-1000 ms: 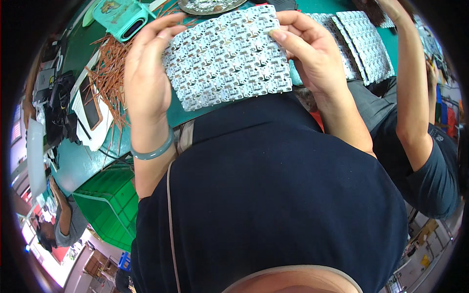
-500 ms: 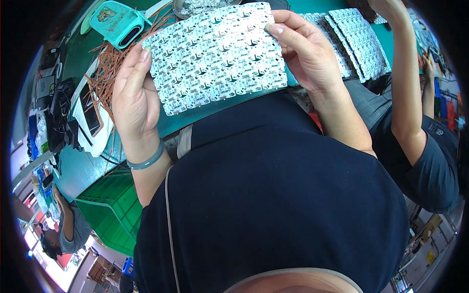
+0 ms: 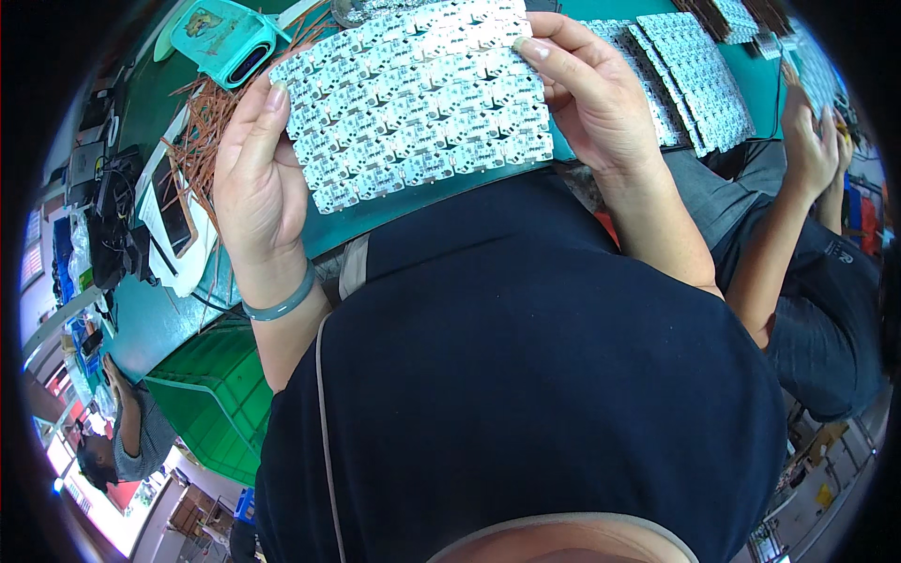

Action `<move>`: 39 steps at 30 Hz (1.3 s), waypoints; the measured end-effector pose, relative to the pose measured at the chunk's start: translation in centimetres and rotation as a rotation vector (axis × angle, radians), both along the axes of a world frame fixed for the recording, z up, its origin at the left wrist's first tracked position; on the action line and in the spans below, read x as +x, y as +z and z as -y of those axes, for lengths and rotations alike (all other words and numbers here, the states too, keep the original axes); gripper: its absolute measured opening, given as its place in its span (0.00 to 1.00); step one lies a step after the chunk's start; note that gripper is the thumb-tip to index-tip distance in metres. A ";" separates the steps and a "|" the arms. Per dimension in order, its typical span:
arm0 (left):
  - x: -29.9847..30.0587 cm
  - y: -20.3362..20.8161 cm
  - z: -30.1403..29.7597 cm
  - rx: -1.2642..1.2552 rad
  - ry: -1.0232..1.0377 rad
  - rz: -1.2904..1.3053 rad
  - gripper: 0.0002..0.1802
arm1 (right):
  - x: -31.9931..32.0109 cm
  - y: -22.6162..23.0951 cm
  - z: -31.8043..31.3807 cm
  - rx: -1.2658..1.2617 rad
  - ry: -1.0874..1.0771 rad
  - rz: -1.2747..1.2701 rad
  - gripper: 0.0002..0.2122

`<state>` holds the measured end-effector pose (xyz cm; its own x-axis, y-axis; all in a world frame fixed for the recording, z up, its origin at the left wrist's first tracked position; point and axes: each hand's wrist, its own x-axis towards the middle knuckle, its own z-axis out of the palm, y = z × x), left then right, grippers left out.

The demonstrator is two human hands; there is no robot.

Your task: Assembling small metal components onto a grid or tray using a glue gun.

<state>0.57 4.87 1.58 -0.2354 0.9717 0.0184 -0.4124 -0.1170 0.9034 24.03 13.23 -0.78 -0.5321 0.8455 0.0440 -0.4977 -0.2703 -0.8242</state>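
Note:
A white panel of small circuit boards (image 3: 418, 98), many little squares joined in rows, is held flat above the green bench (image 3: 169, 310). My left hand (image 3: 253, 183) grips its left edge, fingers behind and thumb on top. Its right edge is pinched by my right hand (image 3: 591, 94), thumb across the top corner. A pale green bangle (image 3: 282, 300) sits on my left wrist. My dark shirt hides the bench edge below the panel.
Similar white panels (image 3: 685, 75) lie stacked at the right. A co-worker's hand (image 3: 812, 145) works beside them. At the left are a pile of thin copper-coloured wires (image 3: 202, 141), a teal case (image 3: 225, 38), a phone on a white stand (image 3: 169, 225) and a green crate (image 3: 216, 394).
Both hands have carried the panel up and slightly left in view, and its tilt has flattened a little. My grip on both edges is the same.

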 end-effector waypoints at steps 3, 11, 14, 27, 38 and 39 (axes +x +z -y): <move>0.0 0.0 -0.1 0.041 -0.041 -0.001 0.18 | 0.0 -0.5 -0.3 0.019 0.002 0.005 0.11; -0.1 -0.4 -0.1 0.051 -0.055 0.017 0.19 | 0.3 -1.1 -0.2 0.079 -0.011 0.031 0.12; 0.0 -0.3 -0.1 0.025 0.005 -0.019 0.19 | 0.0 -1.0 0.0 0.061 -0.036 0.034 0.11; -0.1 -0.2 0.2 -0.044 0.077 -0.036 0.19 | 0.0 -1.7 -0.5 -0.050 0.031 -0.081 0.11; -0.1 -0.3 0.0 -0.034 0.103 0.073 0.17 | 0.1 -2.0 -0.9 -0.081 0.055 -0.030 0.12; -0.3 -0.4 -0.1 -0.041 0.132 0.072 0.17 | 0.1 -2.2 -1.0 -0.081 0.057 -0.032 0.12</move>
<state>0.30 4.96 1.20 -0.3607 0.9317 -0.0421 -0.4596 -0.1383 0.8773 24.16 14.21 -2.96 -0.5791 0.8152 -0.0052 -0.5051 -0.3638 -0.7826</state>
